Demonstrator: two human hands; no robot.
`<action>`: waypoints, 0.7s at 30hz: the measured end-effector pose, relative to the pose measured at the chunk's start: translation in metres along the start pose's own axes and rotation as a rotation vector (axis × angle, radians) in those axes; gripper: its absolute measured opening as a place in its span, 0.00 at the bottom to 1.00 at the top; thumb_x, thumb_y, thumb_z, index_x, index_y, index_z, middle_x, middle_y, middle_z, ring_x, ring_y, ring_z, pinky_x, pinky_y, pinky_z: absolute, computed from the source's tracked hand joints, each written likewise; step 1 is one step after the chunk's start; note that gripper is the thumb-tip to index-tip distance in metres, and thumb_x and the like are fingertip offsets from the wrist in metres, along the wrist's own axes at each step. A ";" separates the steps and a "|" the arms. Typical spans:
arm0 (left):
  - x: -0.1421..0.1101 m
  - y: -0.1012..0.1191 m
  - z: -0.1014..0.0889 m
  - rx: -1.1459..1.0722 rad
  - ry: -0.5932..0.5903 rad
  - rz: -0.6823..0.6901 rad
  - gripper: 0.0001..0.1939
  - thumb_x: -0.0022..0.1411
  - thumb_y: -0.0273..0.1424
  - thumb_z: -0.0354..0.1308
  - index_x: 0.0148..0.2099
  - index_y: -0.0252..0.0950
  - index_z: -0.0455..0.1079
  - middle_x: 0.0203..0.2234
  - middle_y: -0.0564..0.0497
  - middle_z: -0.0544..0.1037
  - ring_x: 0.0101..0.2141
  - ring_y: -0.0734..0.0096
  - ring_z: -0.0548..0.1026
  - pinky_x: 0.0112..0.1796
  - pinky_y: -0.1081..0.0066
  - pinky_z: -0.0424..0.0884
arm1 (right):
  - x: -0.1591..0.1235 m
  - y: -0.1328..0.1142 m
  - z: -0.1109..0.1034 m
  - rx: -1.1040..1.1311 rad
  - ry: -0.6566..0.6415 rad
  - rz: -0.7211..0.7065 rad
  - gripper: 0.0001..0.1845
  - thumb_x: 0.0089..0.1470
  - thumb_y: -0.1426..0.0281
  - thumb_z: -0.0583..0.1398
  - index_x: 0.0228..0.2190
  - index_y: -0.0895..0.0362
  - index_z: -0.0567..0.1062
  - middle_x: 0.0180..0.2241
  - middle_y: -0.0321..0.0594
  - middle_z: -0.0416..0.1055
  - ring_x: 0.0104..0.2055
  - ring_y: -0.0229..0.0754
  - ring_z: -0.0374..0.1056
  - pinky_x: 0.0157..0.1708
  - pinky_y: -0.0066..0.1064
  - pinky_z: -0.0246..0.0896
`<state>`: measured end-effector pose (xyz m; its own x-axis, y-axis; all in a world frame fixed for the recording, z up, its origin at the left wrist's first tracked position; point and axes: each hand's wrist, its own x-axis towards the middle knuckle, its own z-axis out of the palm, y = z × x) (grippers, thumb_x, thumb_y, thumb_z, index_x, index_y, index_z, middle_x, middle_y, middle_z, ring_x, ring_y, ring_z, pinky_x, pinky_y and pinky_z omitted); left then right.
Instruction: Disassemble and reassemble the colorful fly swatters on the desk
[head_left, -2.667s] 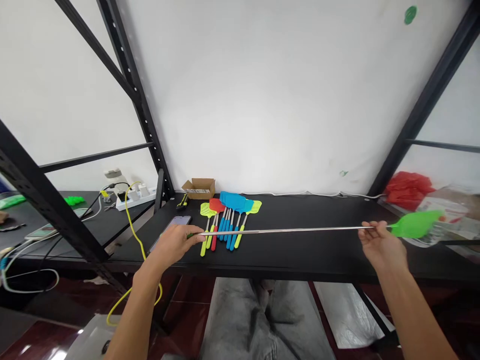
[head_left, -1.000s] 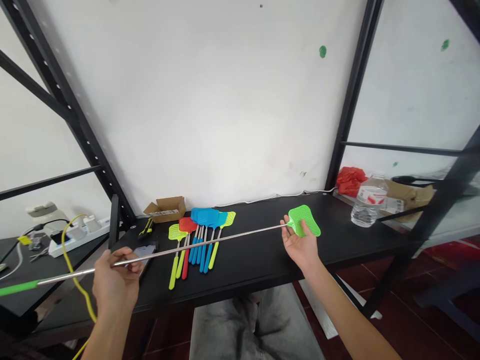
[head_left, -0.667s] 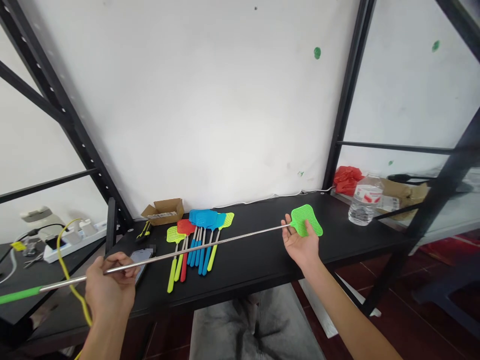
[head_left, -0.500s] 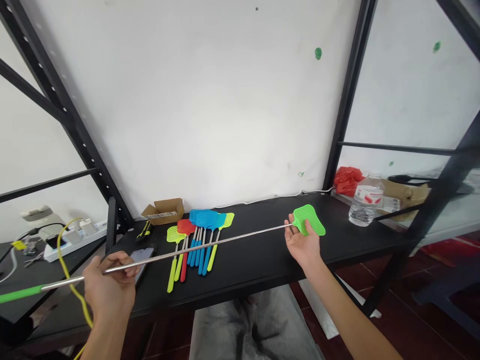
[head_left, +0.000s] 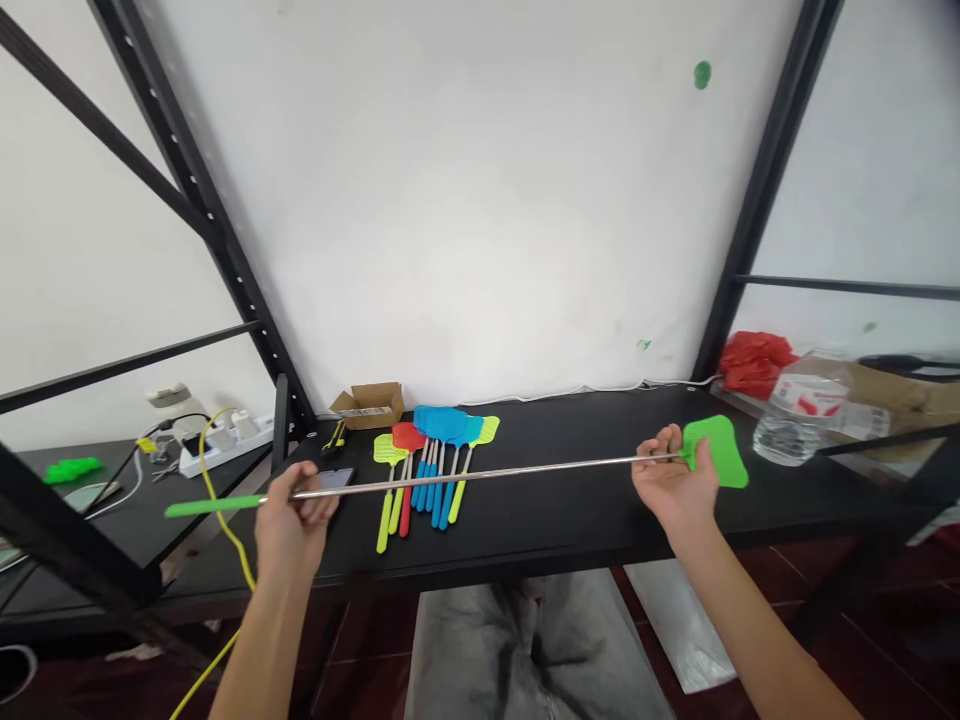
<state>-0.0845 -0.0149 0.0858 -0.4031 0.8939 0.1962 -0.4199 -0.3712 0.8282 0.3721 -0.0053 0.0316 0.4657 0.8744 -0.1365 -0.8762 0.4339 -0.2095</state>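
I hold a long telescopic fly swatter (head_left: 487, 472) level above the black table (head_left: 570, 510). My left hand (head_left: 294, 515) is closed round the metal rod just right of its green handle (head_left: 210, 507). My right hand (head_left: 671, 482) pinches the rod's far end where the green mesh head (head_left: 716, 450) joins it. Behind the rod, a bunch of collapsed swatters (head_left: 431, 460) in yellow, red and blue lies on the table.
A small cardboard box (head_left: 369, 403) and a phone (head_left: 334, 478) lie near the swatters. A water bottle (head_left: 799, 415) and a red bag (head_left: 754, 360) sit at the right. Black rack posts (head_left: 225, 250) frame the table. A power strip (head_left: 225, 440) and yellow cable (head_left: 217, 500) are at the left.
The rod has got shorter: the green handle now sits just beside my left hand instead of far out to the left. My view has swung left, so both hands appear further right.
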 end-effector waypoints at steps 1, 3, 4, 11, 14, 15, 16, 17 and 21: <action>0.000 -0.003 0.002 0.016 -0.014 -0.001 0.07 0.54 0.32 0.61 0.30 0.35 0.67 0.11 0.62 0.56 0.13 0.82 0.50 0.16 0.78 0.52 | -0.001 0.002 0.000 0.007 0.003 0.000 0.17 0.62 0.54 0.55 0.36 0.55 0.74 0.29 0.34 0.75 0.28 0.35 0.71 0.24 0.26 0.66; -0.001 -0.007 0.004 0.037 -0.025 0.006 0.10 0.52 0.32 0.65 0.33 0.35 0.68 0.14 0.61 0.63 0.14 0.83 0.54 0.17 0.80 0.52 | -0.003 0.005 0.000 0.005 -0.011 0.023 0.16 0.61 0.55 0.56 0.34 0.55 0.73 0.28 0.34 0.74 0.26 0.35 0.69 0.22 0.26 0.63; -0.001 -0.008 0.005 0.042 -0.027 0.008 0.12 0.50 0.32 0.67 0.33 0.35 0.67 0.16 0.60 0.66 0.15 0.83 0.57 0.17 0.80 0.53 | -0.004 0.006 -0.001 -0.001 -0.027 0.044 0.16 0.62 0.55 0.56 0.33 0.55 0.73 0.28 0.34 0.74 0.25 0.35 0.68 0.21 0.27 0.62; 0.006 -0.004 -0.008 0.009 0.036 -0.002 0.15 0.46 0.31 0.69 0.34 0.36 0.66 0.25 0.53 0.77 0.20 0.78 0.67 0.20 0.78 0.61 | -0.006 0.003 -0.001 -0.038 -0.072 0.059 0.18 0.64 0.57 0.49 0.35 0.55 0.72 0.24 0.33 0.70 0.22 0.35 0.64 0.20 0.27 0.59; 0.010 0.001 -0.014 -0.048 0.079 -0.016 0.10 0.48 0.29 0.65 0.33 0.35 0.67 0.24 0.53 0.75 0.20 0.77 0.67 0.20 0.78 0.62 | -0.003 -0.005 -0.002 -0.019 -0.106 0.055 0.20 0.65 0.56 0.47 0.35 0.54 0.71 0.22 0.32 0.66 0.20 0.34 0.62 0.20 0.27 0.59; 0.011 0.002 -0.016 -0.073 0.084 -0.015 0.08 0.49 0.29 0.64 0.32 0.35 0.67 0.22 0.53 0.74 0.20 0.77 0.66 0.20 0.78 0.62 | -0.002 -0.008 -0.002 -0.011 -0.118 0.052 0.20 0.65 0.56 0.46 0.34 0.54 0.71 0.22 0.32 0.65 0.20 0.34 0.61 0.20 0.27 0.58; 0.011 0.004 -0.018 -0.102 0.093 -0.008 0.07 0.51 0.29 0.62 0.31 0.35 0.67 0.21 0.54 0.72 0.20 0.77 0.64 0.20 0.77 0.62 | -0.001 -0.011 -0.003 -0.005 -0.128 0.047 0.21 0.66 0.56 0.45 0.34 0.54 0.71 0.21 0.31 0.64 0.20 0.34 0.61 0.20 0.27 0.58; 0.012 0.006 -0.021 -0.134 0.107 0.007 0.05 0.52 0.29 0.61 0.31 0.35 0.67 0.20 0.55 0.70 0.19 0.77 0.63 0.19 0.77 0.61 | 0.000 -0.014 -0.003 -0.005 -0.134 0.041 0.22 0.66 0.57 0.43 0.34 0.54 0.70 0.21 0.31 0.64 0.20 0.34 0.61 0.20 0.27 0.58; 0.011 0.011 -0.029 -0.203 0.141 0.025 0.07 0.55 0.33 0.58 0.29 0.35 0.67 0.19 0.55 0.66 0.18 0.78 0.60 0.18 0.77 0.58 | 0.003 -0.021 -0.001 -0.082 -0.138 -0.024 0.27 0.67 0.58 0.39 0.33 0.56 0.71 0.22 0.32 0.63 0.19 0.34 0.60 0.19 0.27 0.57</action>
<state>-0.1174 -0.0167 0.0820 -0.5191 0.8450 0.1281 -0.5572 -0.4482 0.6990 0.3916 -0.0123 0.0343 0.4598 0.8880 0.0023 -0.8494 0.4405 -0.2907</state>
